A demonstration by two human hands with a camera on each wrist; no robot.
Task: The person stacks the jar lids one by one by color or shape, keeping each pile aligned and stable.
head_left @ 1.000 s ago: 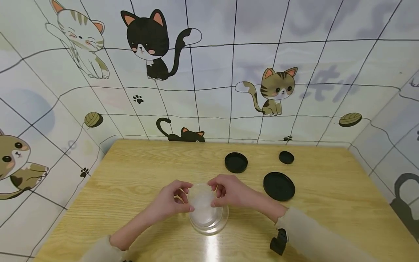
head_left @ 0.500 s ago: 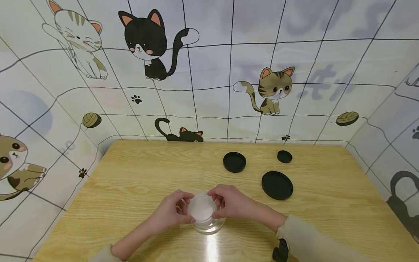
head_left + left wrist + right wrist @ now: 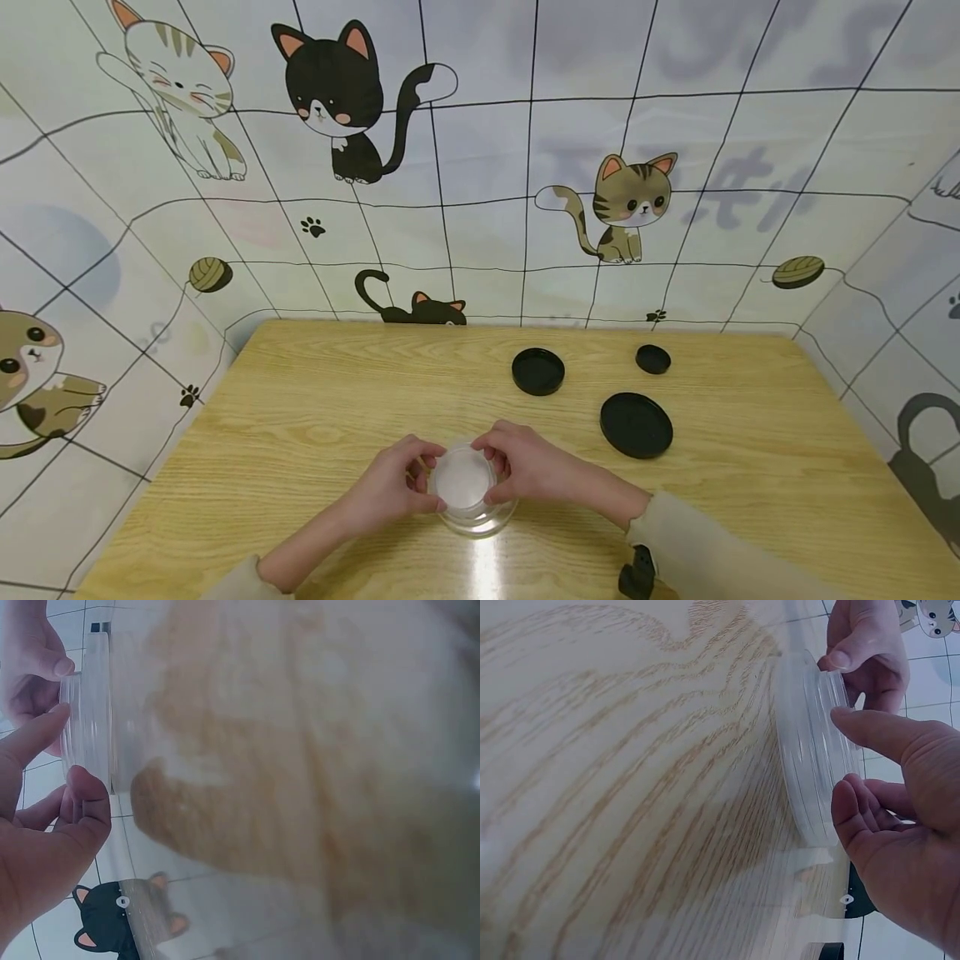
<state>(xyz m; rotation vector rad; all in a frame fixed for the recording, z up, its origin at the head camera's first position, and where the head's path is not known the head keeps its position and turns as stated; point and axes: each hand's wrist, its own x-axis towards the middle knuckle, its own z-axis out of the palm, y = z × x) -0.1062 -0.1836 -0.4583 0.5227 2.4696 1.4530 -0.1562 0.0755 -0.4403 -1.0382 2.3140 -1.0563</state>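
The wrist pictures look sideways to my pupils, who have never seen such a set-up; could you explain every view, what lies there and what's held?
There is no machine: a person works bare-handed. A head camera looks forward and down at the table; each wrist carries a camera facing that hand's work, so the scene appears turned sideways. The left hand and right hand together hold the upper part of a clear round stack. Farther back and rightward lie a large black disc, a medium one and a small one.

My cream left sleeve [image 3: 243, 583], my matching right sleeve [image 3: 712, 550], a small black angular device [image 3: 637, 575] by its cuff [image 3: 643, 518], my left hand [image 3: 396, 482] and right hand [image 3: 527, 463] bare
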